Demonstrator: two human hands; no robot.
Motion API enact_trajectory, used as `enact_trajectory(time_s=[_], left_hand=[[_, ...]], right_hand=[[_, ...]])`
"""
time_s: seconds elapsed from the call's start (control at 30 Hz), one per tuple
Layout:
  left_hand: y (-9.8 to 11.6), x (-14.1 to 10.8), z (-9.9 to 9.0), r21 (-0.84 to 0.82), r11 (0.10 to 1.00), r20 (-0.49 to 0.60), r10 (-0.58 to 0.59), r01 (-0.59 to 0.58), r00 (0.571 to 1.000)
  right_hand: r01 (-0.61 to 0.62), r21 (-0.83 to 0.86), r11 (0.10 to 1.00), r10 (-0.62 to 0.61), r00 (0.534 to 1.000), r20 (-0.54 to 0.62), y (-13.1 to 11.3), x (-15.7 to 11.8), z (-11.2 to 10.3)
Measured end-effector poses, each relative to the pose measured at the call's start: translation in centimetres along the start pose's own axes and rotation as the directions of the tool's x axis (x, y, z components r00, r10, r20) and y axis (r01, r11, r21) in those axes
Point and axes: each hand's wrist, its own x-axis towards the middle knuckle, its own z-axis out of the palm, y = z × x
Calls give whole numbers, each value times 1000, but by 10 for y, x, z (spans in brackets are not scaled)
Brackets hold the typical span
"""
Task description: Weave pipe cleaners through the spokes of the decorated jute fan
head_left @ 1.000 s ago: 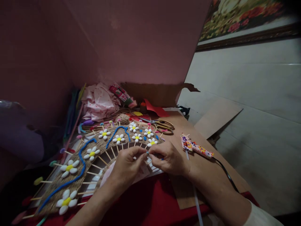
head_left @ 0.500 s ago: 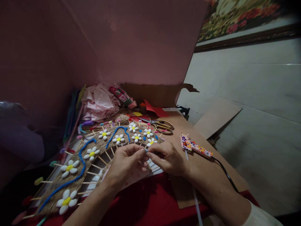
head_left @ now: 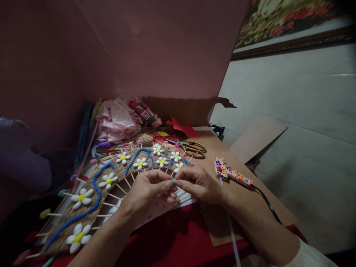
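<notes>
Both hands meet over the near edge of a twine-wrapped arch (head_left: 116, 174) decorated with white and yellow flowers and blue wavy lines. Between the fingertips of my left hand (head_left: 152, 189) and my right hand (head_left: 201, 185) is a tiny light-blue piece (head_left: 174, 180), pinched from both sides. Small sticks with coloured tips ring the arch. Several dark-blue dots (head_left: 171, 163) lie among the flowers at its right part. The palm sides of both hands are mostly hidden.
Gold-handled scissors (head_left: 194, 147) lie behind the arch, near a twine ball (head_left: 144, 140) and red paper (head_left: 183, 128). A flower-patterned glue gun (head_left: 232, 174) with a black cord rests on brown cardboard (head_left: 261, 207) at the right. Crumpled pink fabric (head_left: 118, 120) is at the back left.
My hands have shifted very slightly down and right, with the light-blue piece still between the fingertips. The objects on the table have not moved.
</notes>
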Motion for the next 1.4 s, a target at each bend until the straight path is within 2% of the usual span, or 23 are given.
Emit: enact_trajectory(time_s=[0.23,0.4,0.6,0.8,0.97,1.1,1.4], left_hand=[[1,1,0,-35,999,10,-38,38,999],[-1,2,-3,-80,992,42,-97,100,994],[0,0,-3,-85,993,75,-73,80,994],[-3,2,-4,-85,991,76,-102,108,992],[-3,2,-3,-95,992,90,-77,85,993],[-4,3,-4,-84,994,86,-59,66,995],[-9,3,6,-111,994,2,18,-17,1000]], right_hand=[[67,-62,996,-67,998,2,-2,0,-3],[59,-30,998,-58,998,20,-3,0,-4],[78,-25,997,-78,997,20,-5,0,-6],[71,24,997,-72,997,7,-6,0,-6],[65,30,997,-66,997,39,-5,0,-6],[45,50,998,-45,999,2,-4,0,-5],[-39,18,999,40,999,-31,-6,0,-1]])
